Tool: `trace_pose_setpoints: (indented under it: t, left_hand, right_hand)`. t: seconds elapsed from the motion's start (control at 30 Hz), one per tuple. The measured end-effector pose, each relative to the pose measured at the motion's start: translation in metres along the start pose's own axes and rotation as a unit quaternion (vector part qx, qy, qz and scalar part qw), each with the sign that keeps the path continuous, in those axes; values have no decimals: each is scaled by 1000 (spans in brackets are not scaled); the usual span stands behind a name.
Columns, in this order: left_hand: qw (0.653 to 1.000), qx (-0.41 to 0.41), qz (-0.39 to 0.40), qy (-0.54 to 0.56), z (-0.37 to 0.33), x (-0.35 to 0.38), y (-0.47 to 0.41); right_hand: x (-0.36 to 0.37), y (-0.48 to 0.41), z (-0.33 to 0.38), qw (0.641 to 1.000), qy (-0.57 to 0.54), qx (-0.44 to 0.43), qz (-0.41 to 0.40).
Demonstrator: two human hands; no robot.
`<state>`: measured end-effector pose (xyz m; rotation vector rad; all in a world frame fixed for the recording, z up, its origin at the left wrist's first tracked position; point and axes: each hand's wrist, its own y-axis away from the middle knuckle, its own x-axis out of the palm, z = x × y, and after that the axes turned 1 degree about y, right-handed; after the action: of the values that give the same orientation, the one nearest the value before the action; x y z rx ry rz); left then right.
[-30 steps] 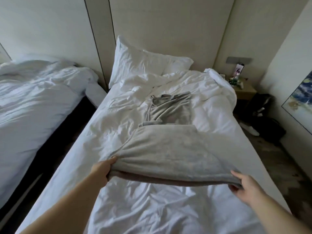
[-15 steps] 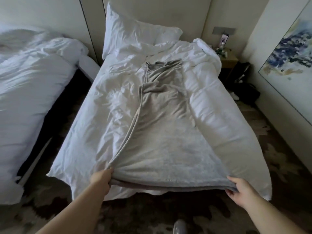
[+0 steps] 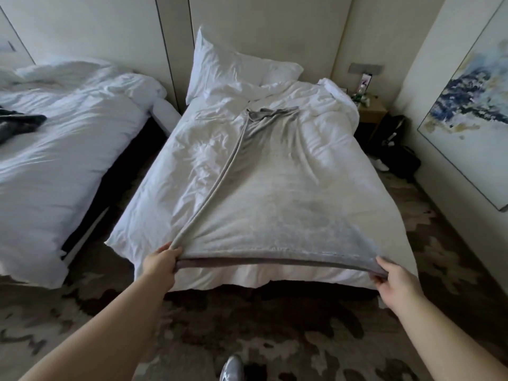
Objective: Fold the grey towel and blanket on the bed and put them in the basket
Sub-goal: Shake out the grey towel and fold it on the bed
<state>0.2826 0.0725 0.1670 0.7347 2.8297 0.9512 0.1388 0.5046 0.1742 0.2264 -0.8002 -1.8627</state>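
Note:
A large grey blanket (image 3: 277,193) lies stretched along the white bed (image 3: 170,171), from a bunched far end near the pillow to the foot. My left hand (image 3: 160,264) grips its near left corner. My right hand (image 3: 395,281) grips its near right corner. The near edge hangs taut between both hands, just past the foot of the bed and slightly lifted. I cannot pick out a separate grey towel, and no basket is in view.
A second white bed (image 3: 68,149) stands to the left with a dark garment (image 3: 19,126) on it. A nightstand (image 3: 371,112) and dark bags (image 3: 401,158) sit at the right wall under a painting (image 3: 470,116). My shoe (image 3: 231,368) is on the patterned carpet.
I have stepped back from the bed, pulling the blanket towards the foot. It has stretched out longer and flatter, and my hands have spread wider apart.

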Motion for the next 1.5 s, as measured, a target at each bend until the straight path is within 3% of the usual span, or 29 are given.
trace_pose_setpoints:
  t: [0.17,0.23,0.4,0.6,1.03,1.3,1.5]
  left_hand:
    - [978,-39,-102,-178,47,-34,32]
    - [969,-48,-103,-217,63,-48,39]
    - [971,-83,-109,-195,87,-69,50]
    - [986,-114,-87,-88,92,-72,47]
    - [991,-124,28,44,33,12,-41]
    - [989,-102,106,15,-5,71,-110]
    - [991,-109,79,15,-20,109,-149]
  right_hand:
    - [-61,22,-29,998,27,36,-39]
    - [-80,29,-41,998,27,39,-49]
    - [-109,45,-59,995,35,56,-70]
    - [-113,46,-64,995,28,68,-62]
    - [-19,-10,-30,996,-18,36,-76]
    - [52,-62,-12,996,-57,35,-52]
    - [99,-94,12,991,-119,44,-34]
